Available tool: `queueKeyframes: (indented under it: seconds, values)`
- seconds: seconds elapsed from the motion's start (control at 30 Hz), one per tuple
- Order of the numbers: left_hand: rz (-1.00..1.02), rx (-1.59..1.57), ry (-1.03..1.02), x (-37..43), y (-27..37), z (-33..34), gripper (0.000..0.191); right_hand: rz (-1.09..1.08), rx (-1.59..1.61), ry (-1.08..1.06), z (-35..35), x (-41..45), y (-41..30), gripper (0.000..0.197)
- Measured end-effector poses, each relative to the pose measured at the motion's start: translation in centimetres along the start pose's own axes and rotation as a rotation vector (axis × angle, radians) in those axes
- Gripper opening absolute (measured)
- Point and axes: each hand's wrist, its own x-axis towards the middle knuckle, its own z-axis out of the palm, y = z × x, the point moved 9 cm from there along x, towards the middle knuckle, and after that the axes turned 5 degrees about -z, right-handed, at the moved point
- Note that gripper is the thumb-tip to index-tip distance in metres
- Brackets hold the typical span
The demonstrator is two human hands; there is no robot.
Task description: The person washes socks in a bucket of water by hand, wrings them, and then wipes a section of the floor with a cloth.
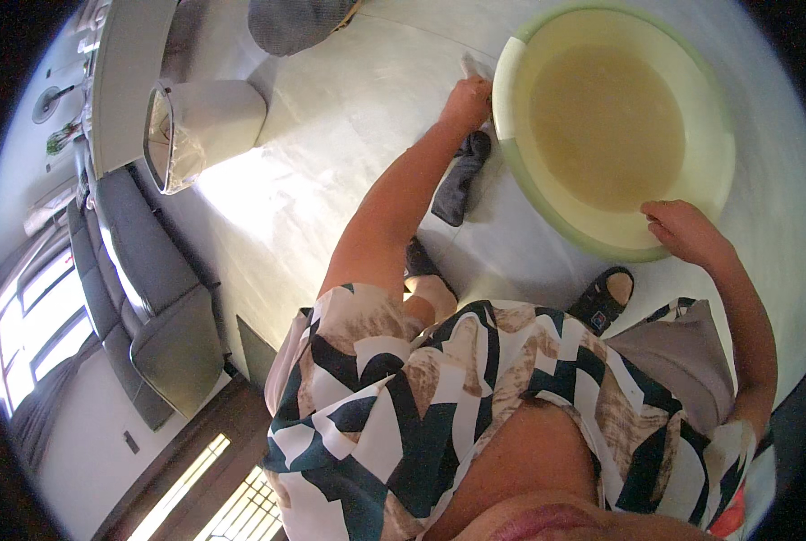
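A large pale green plastic basin (522,172) with cloudy, brownish water stands on the floor. My left hand (470,105) is low at the basin's left side, by its rim; a small whitish thing shows just past the fingers, and whether the hand grips anything is hard to tell. A dark grey cloth item (460,179), which looks like a sock, lies on the floor below that hand. My right hand (683,230) is at the near right rim, its fingers curled over the inner wall above the water; its hold on the rim is unclear.
My feet in dark sandals (602,301) stand close to the basin. A lined white waste bin (230,118) is at the left, near a grey sofa (173,331). A dark grey rounded object (298,24) sits at the top edge.
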Motion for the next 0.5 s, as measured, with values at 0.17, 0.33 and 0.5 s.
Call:
queueKeyframes:
  seconds: [0.17,0.33,0.5]
  values:
    - [0.184,-0.139,-0.057,-4.3,3.8,1.2,0.023,-0.006,-0.015,0.008,-0.3,-0.1,-0.4,0.024]
    - [0.136,-0.05,-0.042,-8.4,4.9,1.5,0.031,0.085,0.005,0.0,-0.3,-0.7,-0.1,0.023]
    - [0.069,-0.112,-0.028,-6.6,2.3,0.5,0.026,0.008,-0.034,0.06,-0.1,-1.4,-0.5,0.022]
